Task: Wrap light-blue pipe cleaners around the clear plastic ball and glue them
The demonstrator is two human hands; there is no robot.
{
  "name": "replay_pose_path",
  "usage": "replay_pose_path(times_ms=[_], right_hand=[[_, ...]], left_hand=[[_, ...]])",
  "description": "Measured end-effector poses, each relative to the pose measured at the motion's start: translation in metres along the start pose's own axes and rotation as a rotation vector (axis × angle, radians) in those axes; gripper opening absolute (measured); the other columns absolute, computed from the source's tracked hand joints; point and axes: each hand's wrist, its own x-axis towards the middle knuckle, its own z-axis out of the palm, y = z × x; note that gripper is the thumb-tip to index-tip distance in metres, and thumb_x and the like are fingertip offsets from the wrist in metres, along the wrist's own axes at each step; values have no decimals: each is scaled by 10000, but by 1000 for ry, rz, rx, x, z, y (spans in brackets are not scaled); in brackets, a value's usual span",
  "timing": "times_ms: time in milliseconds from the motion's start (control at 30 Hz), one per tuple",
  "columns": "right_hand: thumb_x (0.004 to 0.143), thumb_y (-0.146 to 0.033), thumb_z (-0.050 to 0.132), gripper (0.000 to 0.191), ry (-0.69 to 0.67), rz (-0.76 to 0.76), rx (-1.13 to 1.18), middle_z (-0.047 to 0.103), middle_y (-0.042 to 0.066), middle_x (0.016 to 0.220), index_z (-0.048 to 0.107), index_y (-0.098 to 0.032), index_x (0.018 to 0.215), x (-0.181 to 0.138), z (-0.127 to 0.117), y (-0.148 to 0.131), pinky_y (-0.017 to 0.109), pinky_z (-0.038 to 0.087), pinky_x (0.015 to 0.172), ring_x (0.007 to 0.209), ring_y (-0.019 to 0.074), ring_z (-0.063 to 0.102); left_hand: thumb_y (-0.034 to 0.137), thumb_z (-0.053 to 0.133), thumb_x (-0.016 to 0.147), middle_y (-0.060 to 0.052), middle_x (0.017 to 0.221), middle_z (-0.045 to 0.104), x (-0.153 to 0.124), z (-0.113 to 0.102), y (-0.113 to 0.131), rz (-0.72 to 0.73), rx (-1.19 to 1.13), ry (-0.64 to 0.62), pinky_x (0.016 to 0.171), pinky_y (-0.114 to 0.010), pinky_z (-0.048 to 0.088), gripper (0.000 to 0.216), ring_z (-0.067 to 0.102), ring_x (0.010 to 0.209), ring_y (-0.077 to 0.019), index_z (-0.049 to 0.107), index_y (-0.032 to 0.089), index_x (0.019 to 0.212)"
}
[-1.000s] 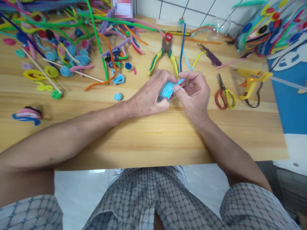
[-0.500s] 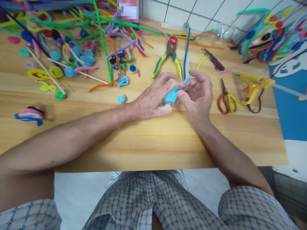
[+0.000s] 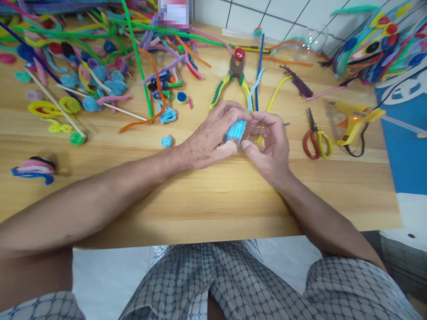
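A small bundle of light blue pipe cleaner (image 3: 236, 130), with a brownish right end, sits between the fingers and thumb of my left hand (image 3: 208, 135). A loose light blue pipe cleaner strand (image 3: 255, 89) rises from behind the fingertips. My right hand (image 3: 271, 144) curls around the bundle's right end, its index finger by the foot of the strand and its thumb low at the bundle. Its inner fingers are partly hidden. Just beyond both hands lie green and yellow pliers (image 3: 237, 71), a dark blue pipe cleaner (image 3: 259, 66) and a yellow pipe cleaner (image 3: 278, 91).
Scissors (image 3: 315, 140) and a yellow glue gun (image 3: 356, 120) lie on the right. Tangled pipe cleaners and coils (image 3: 100, 75) cover the left back. A small blue coil (image 3: 166, 141) is near my left wrist. Colourful figures (image 3: 370, 49) stand at the back right.
My right hand has moved slightly down and left, its fingers lower. More of the bundle's right end shows, and the light blue strand now stands clear of the right fingers.
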Motion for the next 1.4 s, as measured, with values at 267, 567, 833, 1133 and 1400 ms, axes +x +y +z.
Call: replay_pose_path(times_ms=[267,567,833,1133,1400], right_hand=[[951,-684,825,675,8,36,-14,677,74,1430,596,-372,1504,-4,3,1,629,670,1120,1356,345,689],[950,-672,804,632,16,76,-22,665,87,1433,599,-383,1474,-7,9,-5,557,682,1031,1331,339,678],[967,-620,795,582,17,70,15,700,90,1430,631,-356,1459,-3,11,-5,516,675,993,1298,323,709],[890,-582,880,713,-23,48,-1,670,95,1539,605,-372,1513,-1,12,3,547,677,1069,1396,342,683],[923,-568,855,695,-58,14,-6,696,112,1512,592,-345,1527,5,11,8,509,703,1020,1387,332,694]], left_hand=[[599,412,1177,-152,1526,630,-3,1,7,-5,-32,-11,1299,-631,498,491,579,1501,-340,561,289,1528],[568,364,1194,-177,1560,585,-8,3,20,-50,-24,-25,1284,-640,501,466,554,1517,-362,519,304,1545],[582,443,1194,-158,1492,642,-6,7,16,-77,15,8,1281,-584,518,431,601,1451,-308,544,288,1494],[585,431,1196,-131,1454,654,-7,6,5,-81,48,63,1273,-573,522,410,612,1425,-292,538,323,1493],[669,519,1150,-137,1424,721,-4,4,3,-119,-8,86,1234,-574,566,488,662,1390,-307,613,298,1452]])
